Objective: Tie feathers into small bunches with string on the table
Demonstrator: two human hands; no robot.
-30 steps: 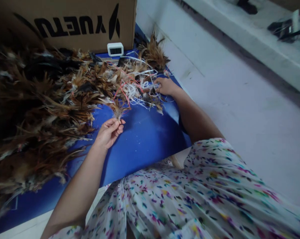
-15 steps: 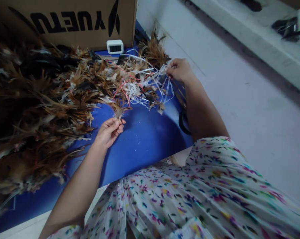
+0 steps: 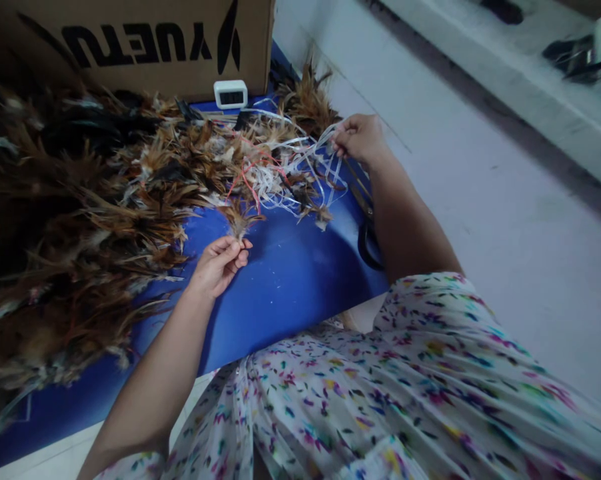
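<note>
Between the thumb and fingers of my left hand (image 3: 222, 265) is a small bunch of brown feathers (image 3: 237, 220), its tips fanned upward above the table. My right hand (image 3: 359, 139) pinches white plastic strings (image 3: 325, 137) at the right of the table. They run back to a tangled heap of white string (image 3: 269, 187) mixed with some red string (image 3: 242, 180). Loose feathers (image 3: 200, 150) lie behind and under the heap. Under my right forearm a pair of scissors (image 3: 368, 243) with black handles is partly hidden.
A large mass of brown feather bundles (image 3: 80, 240) covers the left of the blue table (image 3: 280, 287). At the back stand a cardboard box (image 3: 145, 60) and a small white digital clock (image 3: 230, 95). A pale wall (image 3: 505, 220) with a ledge (image 3: 530, 87) borders the right side.
My right hand has shifted slightly up and left, and the strings at its fingers lie straighter. My left hand and its feathers have stayed put.
</note>
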